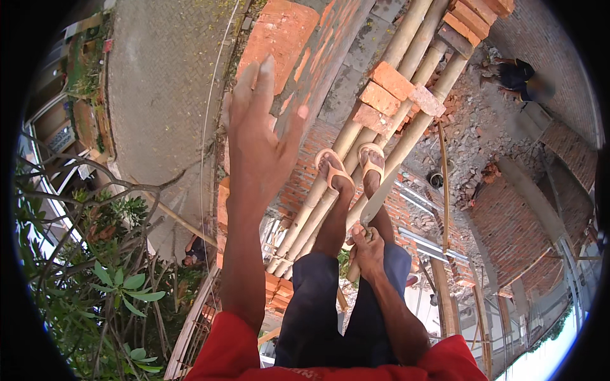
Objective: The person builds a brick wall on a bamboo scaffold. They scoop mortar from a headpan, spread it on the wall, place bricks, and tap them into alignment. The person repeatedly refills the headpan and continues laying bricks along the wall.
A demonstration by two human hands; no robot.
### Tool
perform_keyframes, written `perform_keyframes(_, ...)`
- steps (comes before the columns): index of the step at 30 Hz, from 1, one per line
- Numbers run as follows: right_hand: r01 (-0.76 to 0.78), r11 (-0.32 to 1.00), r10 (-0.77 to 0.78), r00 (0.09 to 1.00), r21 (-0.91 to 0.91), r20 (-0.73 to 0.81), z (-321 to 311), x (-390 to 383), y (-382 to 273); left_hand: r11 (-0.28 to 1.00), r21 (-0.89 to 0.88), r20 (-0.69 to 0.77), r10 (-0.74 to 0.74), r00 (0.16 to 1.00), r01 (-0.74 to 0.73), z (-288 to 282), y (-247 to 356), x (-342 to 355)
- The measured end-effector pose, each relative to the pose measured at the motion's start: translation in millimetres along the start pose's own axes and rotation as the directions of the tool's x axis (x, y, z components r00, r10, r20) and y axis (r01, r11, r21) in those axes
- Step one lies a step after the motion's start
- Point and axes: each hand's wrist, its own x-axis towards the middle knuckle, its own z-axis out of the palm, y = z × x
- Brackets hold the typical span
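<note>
My left hand reaches out with fingers apart, its fingertips over a large red brick surface on the wall's edge; whether they touch it I cannot tell. My right hand is closed on the handle of a trowel, its pale metal blade pointing up and right. My sandalled feet stand on long bamboo poles, high above the ground. A small group of bricks lies across the poles beyond my feet, and more bricks rest farther along them.
Rubble and a bucket lie below on the right, where another person bends. A paved lane runs below on the left, with another person partly hidden near tree branches. Brick walls stand at right.
</note>
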Motion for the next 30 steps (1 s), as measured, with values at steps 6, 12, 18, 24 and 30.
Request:
perform_keyframes(6, 0.527, 0.720, -0.607, 0.794, -0.452, -0.042, 12, 4, -29, 0.286, -0.955, 0.100, 0.066, 0.993, 0.077, -168, 19, -80)
perform_keyframes(12, 0.592, 0.685, -0.637, 0.769, -0.425, 0.043, 51, 3, -118, 0.777, -0.507, 0.197, -0.317, 0.928, 0.373, -69, -109, 36)
perform_keyframes(18, 0.648, 0.660, -0.690, 0.723, -0.380, 0.035, 118, 8, -203, 0.905, -0.282, 0.255, -0.248, 0.935, 0.317, 6, -114, 36)
perform_keyframes(24, 0.691, 0.619, -0.730, 0.682, -0.373, 0.052, 156, 35, -219, 0.853, -0.309, 0.221, -0.366, 0.904, 0.420, 4, -99, 27)
perform_keyframes(30, 0.608, 0.212, -0.910, 0.408, -0.765, 0.072, 155, 28, -217, 0.882, -0.302, 0.186, -0.317, 0.930, 0.361, 6, -105, 31)
